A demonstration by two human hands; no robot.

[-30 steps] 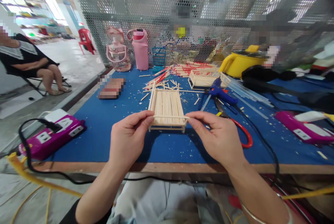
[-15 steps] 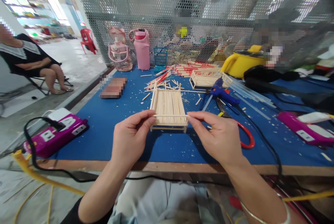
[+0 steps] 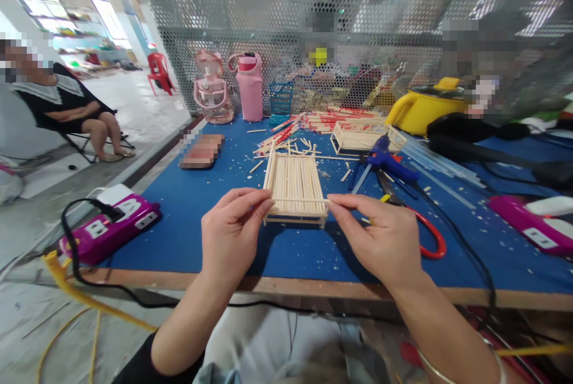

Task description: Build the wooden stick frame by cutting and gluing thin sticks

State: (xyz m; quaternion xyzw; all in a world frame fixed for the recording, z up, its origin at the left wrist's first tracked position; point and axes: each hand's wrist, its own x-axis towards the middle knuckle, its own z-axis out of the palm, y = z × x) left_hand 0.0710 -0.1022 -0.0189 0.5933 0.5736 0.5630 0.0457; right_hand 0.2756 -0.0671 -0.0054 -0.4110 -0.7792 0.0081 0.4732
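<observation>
A small bed-like frame of pale wooden sticks [image 3: 296,175] stands on the blue tabletop [image 3: 201,211], with upright posts at its far corners. Across its near end runs a thin wooden stick [image 3: 299,200]. My left hand [image 3: 230,232] is closed, pinching the stick's left end between thumb and fingers. Its right end sits in the pinch of my right hand [image 3: 380,237]. Whether the stick touches the frame's near posts I cannot tell. Right of the frame lies a blue glue gun [image 3: 387,160], beside red-handled pliers [image 3: 434,243] partly hidden by my right hand.
Behind are loose sticks [image 3: 304,146], red-wrapped sticks [image 3: 331,118] and a second stick frame [image 3: 364,140]. Clear glue sticks [image 3: 443,172] and a yellow pot [image 3: 425,110] are at right. Pink bottles [image 3: 250,88] stand by the mesh. Purple power strips [image 3: 111,226] flank the table; a person sits left.
The view has turned slightly left, so the scene sits a little further right. Both hands keep their pinch on the stick, which stays nearly level over the frame's near end.
</observation>
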